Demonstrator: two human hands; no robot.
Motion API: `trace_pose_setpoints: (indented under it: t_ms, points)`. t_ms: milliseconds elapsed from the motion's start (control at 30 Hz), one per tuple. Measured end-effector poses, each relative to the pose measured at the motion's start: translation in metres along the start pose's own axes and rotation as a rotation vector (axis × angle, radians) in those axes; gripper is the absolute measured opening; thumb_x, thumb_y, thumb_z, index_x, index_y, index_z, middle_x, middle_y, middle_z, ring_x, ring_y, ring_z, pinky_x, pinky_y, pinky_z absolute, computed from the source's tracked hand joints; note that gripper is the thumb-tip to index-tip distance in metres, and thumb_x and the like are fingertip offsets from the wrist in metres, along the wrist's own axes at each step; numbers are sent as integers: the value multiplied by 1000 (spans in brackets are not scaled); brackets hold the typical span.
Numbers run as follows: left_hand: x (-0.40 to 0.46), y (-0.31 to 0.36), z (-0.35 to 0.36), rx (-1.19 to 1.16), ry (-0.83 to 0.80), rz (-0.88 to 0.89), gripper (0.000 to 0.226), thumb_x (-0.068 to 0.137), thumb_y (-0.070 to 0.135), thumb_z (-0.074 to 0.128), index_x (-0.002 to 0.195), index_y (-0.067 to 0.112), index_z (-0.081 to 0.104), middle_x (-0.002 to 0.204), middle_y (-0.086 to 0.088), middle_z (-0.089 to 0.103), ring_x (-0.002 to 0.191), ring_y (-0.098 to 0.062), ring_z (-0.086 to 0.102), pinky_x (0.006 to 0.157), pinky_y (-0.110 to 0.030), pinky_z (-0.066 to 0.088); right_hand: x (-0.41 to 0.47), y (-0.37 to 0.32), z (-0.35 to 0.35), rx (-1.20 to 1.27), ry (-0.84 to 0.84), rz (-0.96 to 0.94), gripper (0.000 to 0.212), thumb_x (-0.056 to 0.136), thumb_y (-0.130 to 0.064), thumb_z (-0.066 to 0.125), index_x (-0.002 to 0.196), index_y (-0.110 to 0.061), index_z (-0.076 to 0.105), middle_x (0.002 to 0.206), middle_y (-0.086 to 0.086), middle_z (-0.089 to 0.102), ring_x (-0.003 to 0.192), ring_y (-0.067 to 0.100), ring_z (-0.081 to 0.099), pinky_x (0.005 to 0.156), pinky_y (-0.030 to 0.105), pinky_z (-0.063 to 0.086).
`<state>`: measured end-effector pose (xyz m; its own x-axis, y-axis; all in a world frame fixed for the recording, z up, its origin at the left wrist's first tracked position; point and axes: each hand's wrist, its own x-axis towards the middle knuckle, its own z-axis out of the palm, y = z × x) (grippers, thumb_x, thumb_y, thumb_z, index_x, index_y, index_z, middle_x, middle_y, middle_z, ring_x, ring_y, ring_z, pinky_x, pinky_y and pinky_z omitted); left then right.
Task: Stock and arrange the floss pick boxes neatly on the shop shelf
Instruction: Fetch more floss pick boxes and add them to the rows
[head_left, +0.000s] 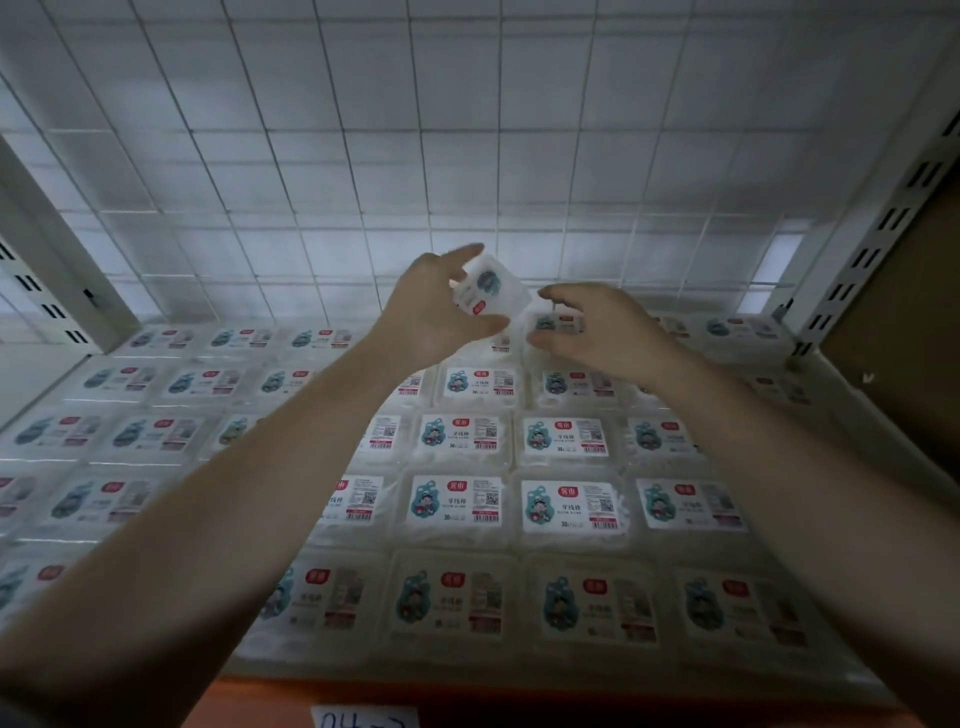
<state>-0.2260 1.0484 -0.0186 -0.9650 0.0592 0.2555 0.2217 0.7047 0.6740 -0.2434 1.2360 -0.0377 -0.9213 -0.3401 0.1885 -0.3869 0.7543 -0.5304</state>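
Both my arms reach deep over the shelf. My left hand (431, 312) grips a clear floss pick box (491, 291) between thumb and fingers, tilted and lifted above the back row. My right hand (602, 327) is just to its right, fingers and thumb curled around the near end of another floss pick box (558, 323) lying in the back row. Several rows of floss pick boxes (569, 506) with white labels cover the shelf, label side up.
A white wire grid panel (467, 156) forms the back of the shelf. Slotted metal uprights (872, 244) stand at both sides. The orange shelf front edge (467, 696) carries a paper tag (363, 719).
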Motion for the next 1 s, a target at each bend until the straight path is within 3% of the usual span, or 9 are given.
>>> trace_pose_setpoints:
  t_ms: [100,200,333,467,567,667,733,833,1000]
  points:
    - [-3,14,4,-392,137,-224,81,72,32,77,140,24,34,116,-3,53,95,-17,59,76,-25,51,-9,-24,2,251,-12,13,64,74,-43,72,128,-18,51,123,-6,57,108,8,55,92,23,44]
    - [-6,19,12,-669,177,-418,87,69,36,76,140,20,29,125,-6,52,99,-22,61,86,-39,53,-19,-39,12,468,27,36,42,75,-36,73,110,-19,57,102,-11,64,88,3,63,76,19,51]
    - [-14,20,11,-641,198,-464,106,54,55,69,142,26,19,139,-8,35,111,-25,55,91,-39,48,-24,-46,17,544,167,29,22,83,-20,66,104,-18,59,94,-5,68,83,8,65,69,16,51]
    - [-33,17,-17,-85,170,-34,97,72,48,71,146,24,13,146,-3,17,122,-13,34,88,-20,40,-21,-40,0,635,86,25,12,89,-20,58,96,-25,66,93,6,71,89,23,67,88,41,52]
    - [-38,13,-39,259,41,266,89,63,43,78,140,28,36,143,5,33,131,-13,30,107,-31,28,-20,-35,-12,827,-42,74,15,93,-15,51,98,-18,65,92,3,71,89,20,66,91,36,51]
    - [-35,9,-39,301,-29,316,71,65,40,79,129,23,53,128,5,51,118,-9,45,101,-24,33,-22,-35,-14,878,-100,71,18,95,-17,47,96,-21,65,89,-4,71,88,14,66,87,27,52]
    - [-29,4,-35,262,-18,282,70,64,39,80,127,19,56,124,1,54,112,-12,50,98,-22,36,-23,-34,-14,598,-78,47,26,99,-24,39,108,-20,63,107,0,68,104,18,62,94,29,47]
    - [-18,-10,-26,200,-15,115,70,64,37,81,127,19,55,124,-2,53,112,-16,51,97,-28,40,-21,-19,-10,-307,-109,15,44,101,-28,28,142,-12,33,143,7,41,128,25,41,103,34,34]
    - [2,-30,-8,191,-105,-52,67,68,31,80,128,20,53,136,-2,48,123,-17,45,94,-28,37,-32,-3,8,-581,-143,54,50,99,-32,33,145,-16,24,150,5,29,134,23,32,110,39,28]
